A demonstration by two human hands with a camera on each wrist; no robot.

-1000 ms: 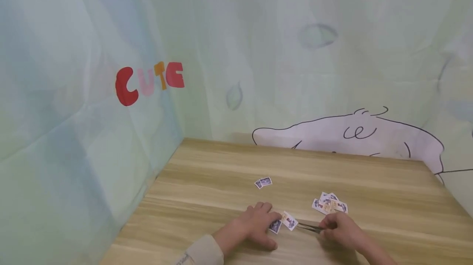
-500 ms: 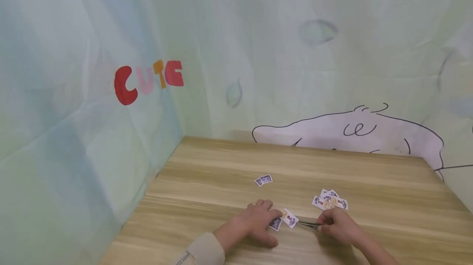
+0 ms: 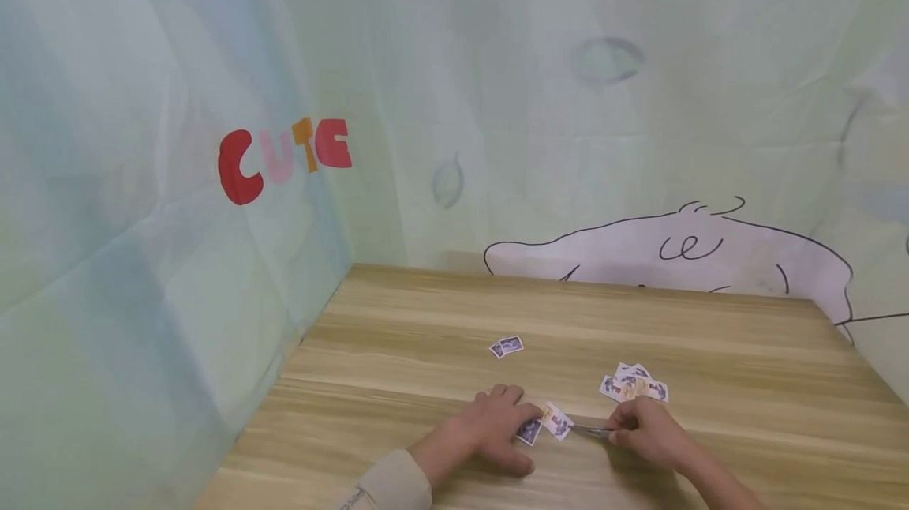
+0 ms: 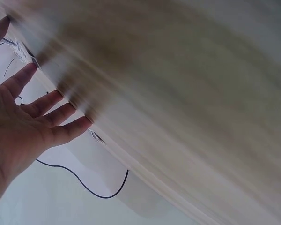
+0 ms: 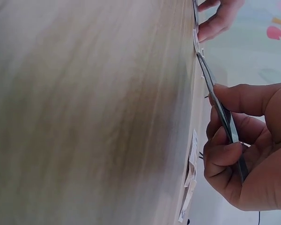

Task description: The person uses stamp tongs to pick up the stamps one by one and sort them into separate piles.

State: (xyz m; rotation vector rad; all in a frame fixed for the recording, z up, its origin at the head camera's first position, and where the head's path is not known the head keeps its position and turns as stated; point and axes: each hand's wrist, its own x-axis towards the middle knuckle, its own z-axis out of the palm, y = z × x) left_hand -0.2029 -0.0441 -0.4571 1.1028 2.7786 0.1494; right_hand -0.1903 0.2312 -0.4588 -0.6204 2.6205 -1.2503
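Note:
Between thumb and fingers my right hand (image 3: 652, 433) pinches a pair of metal tweezers (image 5: 218, 104), which point left. In the head view the tweezers' tips meet the right edge of a small white-bordered card (image 3: 557, 421) with a coloured picture. My left hand (image 3: 497, 429) rests on the table with its fingers spread and straight. One of its fingertips touches the cards, at the left end of the coloured one. Beneath, a dark purple card (image 3: 529, 431) is partly covered. In the left wrist view the fingertips (image 4: 90, 120) meet the tabletop.
Behind my right hand lies a loose pile of several coloured cards (image 3: 634, 384). Two overlapping purple cards (image 3: 507, 346) lie farther back, left of the pile. The wood-grain table (image 3: 398, 336) ends against a printed cloth backdrop (image 3: 398, 178) at the back and left.
The tweezers' two arms stood apart a second ago and now lie together at the card's edge. The left hand and the cards stay in place; the view has tilted slightly.

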